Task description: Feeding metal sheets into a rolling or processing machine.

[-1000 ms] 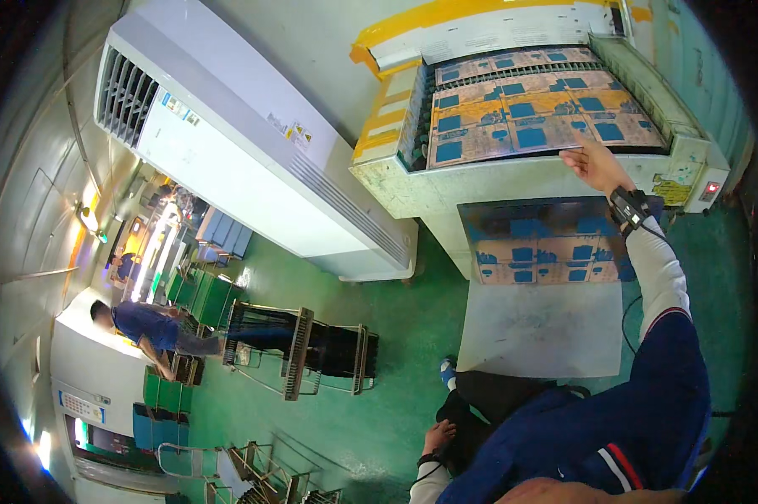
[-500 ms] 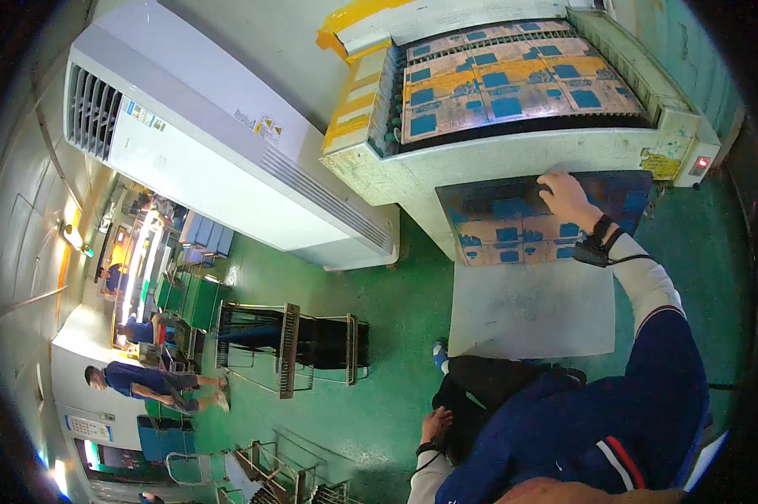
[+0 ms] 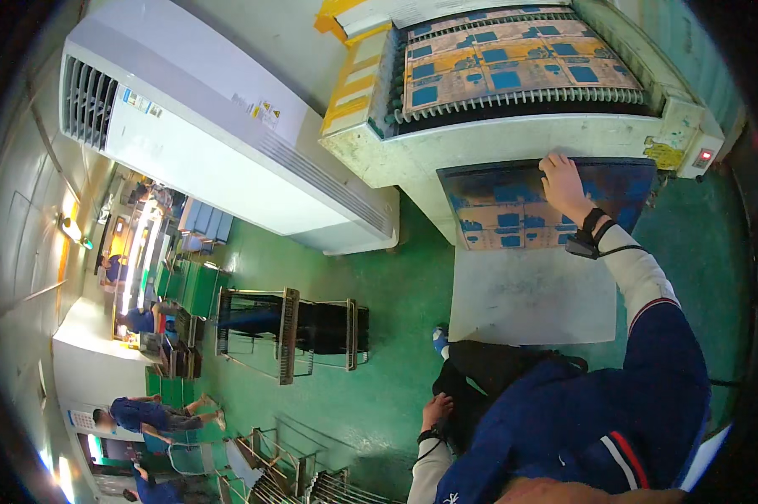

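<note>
My right hand [image 3: 566, 186] reaches forward to a copper-coloured circuit board panel [image 3: 508, 220] with blue patches and a dark upper band, leaning upright against the machine front. Its fingers hook over the panel's top edge; whether more panels stand behind it, I cannot tell. Under the panel's lower edge is a pale grey sheet [image 3: 530, 298]. My left hand [image 3: 436, 412] lies on my dark trousers, holding nothing that shows. Beyond the leaning panel, similar copper and blue panels [image 3: 505, 65] lie flat on the machine's roller bed [image 3: 530, 98].
The machine's pale housing [image 3: 513, 143] carries a red-lit switch [image 3: 705, 156] at right. A tall white air conditioner [image 3: 228, 126] stands left. Metal racks [image 3: 288, 336] stand on the green floor [image 3: 396, 311], more at lower left [image 3: 295, 470]. A person walks at far left [image 3: 144, 416].
My right hand has shifted up to the panel's top edge. The flat panels have travelled farther in, baring more rollers. The walking person has moved, and another appears at lower left.
</note>
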{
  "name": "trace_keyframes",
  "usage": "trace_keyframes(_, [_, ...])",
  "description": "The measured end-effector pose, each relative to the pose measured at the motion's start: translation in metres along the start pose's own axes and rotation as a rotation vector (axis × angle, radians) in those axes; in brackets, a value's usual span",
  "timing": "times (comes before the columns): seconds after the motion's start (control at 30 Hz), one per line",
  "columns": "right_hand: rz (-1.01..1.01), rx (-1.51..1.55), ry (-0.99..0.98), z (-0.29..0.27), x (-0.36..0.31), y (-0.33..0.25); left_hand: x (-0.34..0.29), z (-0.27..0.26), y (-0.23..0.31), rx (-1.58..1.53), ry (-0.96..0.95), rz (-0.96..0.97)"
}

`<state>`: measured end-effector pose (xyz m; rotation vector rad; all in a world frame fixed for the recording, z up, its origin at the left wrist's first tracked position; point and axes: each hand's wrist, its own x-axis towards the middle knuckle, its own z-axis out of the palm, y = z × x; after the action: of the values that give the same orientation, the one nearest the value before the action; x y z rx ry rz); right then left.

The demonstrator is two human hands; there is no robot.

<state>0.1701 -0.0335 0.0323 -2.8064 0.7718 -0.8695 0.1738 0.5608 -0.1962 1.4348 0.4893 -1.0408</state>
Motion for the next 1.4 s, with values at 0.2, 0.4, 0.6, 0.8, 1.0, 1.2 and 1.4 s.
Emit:
trace_keyframes(0.2, [-0.015,-0.004,-0.031,-0.005,0.001,-0.005,0.004,-0.012,-0.011,0.238,0.034,0.127])
trace_keyframes(0.4, [0.031,0.197,-0.273,-0.024,-0.009,-0.019,0.011,-0.017,-0.014,-0.069,0.016,-0.012])
trace_keyframes(0.6, [-0.087,0.065,-0.382,-0.004,-0.037,-0.024,0.009,-0.033,-0.019,-0.081,0.028,0.023])
trace_keyframes(0.8, [-0.045,-0.022,-0.463,-0.021,-0.060,-0.035,-0.003,-0.028,0.002,-0.015,0.083,0.038])
trace_keyframes(1.0, [0.011,0.000,-0.409,-0.018,-0.072,-0.047,0.010,-0.035,-0.016,0.021,0.116,0.092])
trace_keyframes(1.2, [-0.050,-0.005,-0.389,-0.019,-0.081,-0.049,0.005,-0.043,-0.028,0.004,0.172,0.069])
trace_keyframes(1.4, [-0.061,0.029,-0.367,-0.017,-0.087,-0.049,-0.013,-0.053,-0.047,-0.063,0.188,0.129])
